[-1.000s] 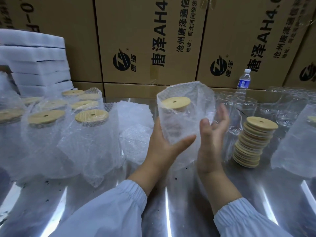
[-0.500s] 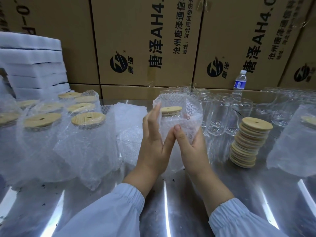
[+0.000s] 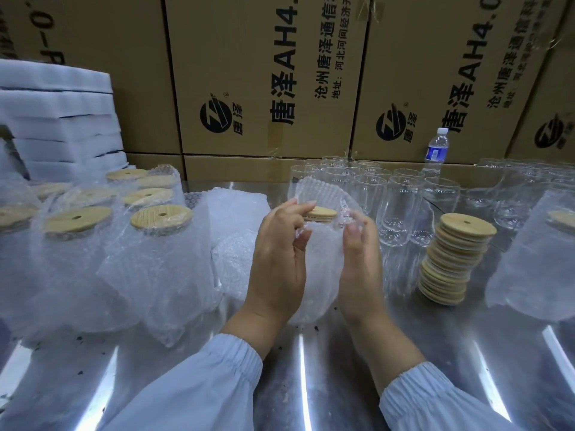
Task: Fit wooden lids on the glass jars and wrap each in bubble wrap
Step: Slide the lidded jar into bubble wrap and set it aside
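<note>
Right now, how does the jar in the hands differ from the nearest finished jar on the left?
1. The left hand and right hand pinch the bubble wrap of the held jar; the finished jar stands untouched.
2. The held jar's lid is half hidden, with wrap rising above it; the finished jar's lid is fully exposed, its hole showing.
Both have a wooden lid and are wrapped in bubble wrap.

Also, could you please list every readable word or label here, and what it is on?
"唐泽AH4.": middle cardboard box, sideways.
"沧州唐泽通信", cut off: same box.
"地址:河北河间经济开", cut off: same box.
"唐泽AH4.0": right cardboard box.
"唐泽", small, lower down: both boxes.
Water bottle label: too small to read.
</note>
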